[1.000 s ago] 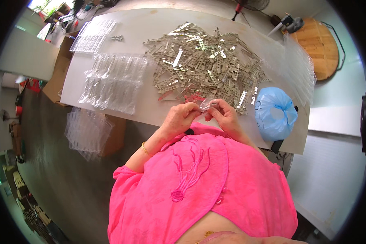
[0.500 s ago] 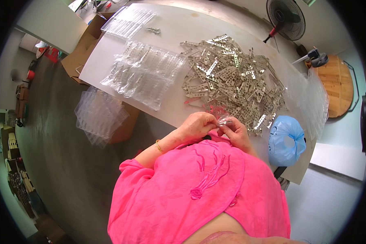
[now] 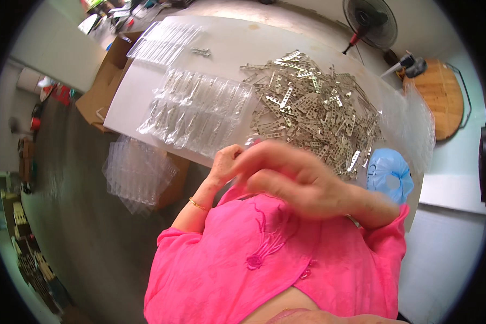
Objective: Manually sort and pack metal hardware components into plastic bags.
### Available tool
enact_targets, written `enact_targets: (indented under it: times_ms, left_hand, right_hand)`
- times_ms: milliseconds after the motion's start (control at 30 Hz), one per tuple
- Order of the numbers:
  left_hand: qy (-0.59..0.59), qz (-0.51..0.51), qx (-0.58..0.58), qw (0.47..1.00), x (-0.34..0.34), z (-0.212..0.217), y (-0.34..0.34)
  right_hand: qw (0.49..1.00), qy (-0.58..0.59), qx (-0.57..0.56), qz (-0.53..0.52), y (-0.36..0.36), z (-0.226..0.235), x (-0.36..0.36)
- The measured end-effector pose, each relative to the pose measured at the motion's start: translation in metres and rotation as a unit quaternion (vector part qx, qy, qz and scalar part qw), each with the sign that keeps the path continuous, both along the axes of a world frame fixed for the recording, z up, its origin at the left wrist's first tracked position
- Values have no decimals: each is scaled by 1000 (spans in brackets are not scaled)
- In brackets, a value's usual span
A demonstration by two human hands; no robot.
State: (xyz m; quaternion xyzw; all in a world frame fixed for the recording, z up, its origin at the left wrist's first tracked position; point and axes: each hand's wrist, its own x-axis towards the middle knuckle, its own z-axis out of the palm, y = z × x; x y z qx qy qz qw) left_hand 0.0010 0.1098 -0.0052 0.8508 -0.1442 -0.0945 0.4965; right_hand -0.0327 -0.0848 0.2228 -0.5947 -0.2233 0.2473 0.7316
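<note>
white table under metal strips, fan behind.

A heap of flat silvery metal strips with punched holes lies criss-crossed in the upper centre-right of the frame on a white table. Clear plastic bags lie overlapping just left of it, flat and glossy.

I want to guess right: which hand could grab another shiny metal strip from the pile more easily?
Probably the right hand. It is raised and blurred, stretched across just below the pile of metal strips, nearest its lower edge. The left hand sits curled at the table edge, closer to the clear plastic bags.
</note>
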Motion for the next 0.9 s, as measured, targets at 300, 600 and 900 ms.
enact_targets:
  times_ms: [300, 600, 900]
  left_hand:
    - [112, 96, -39, 988, 47, -16, 25]
    - [31, 167, 49, 984, 112, -37, 64]
    - [-73, 269, 161, 947, 218, -65, 104]
  right_hand:
    - [920, 139, 214, 297, 125, 72, -45]
    - [879, 239, 232, 341, 95, 67, -34]
    - [869, 335, 218, 293, 56, 64, -8]
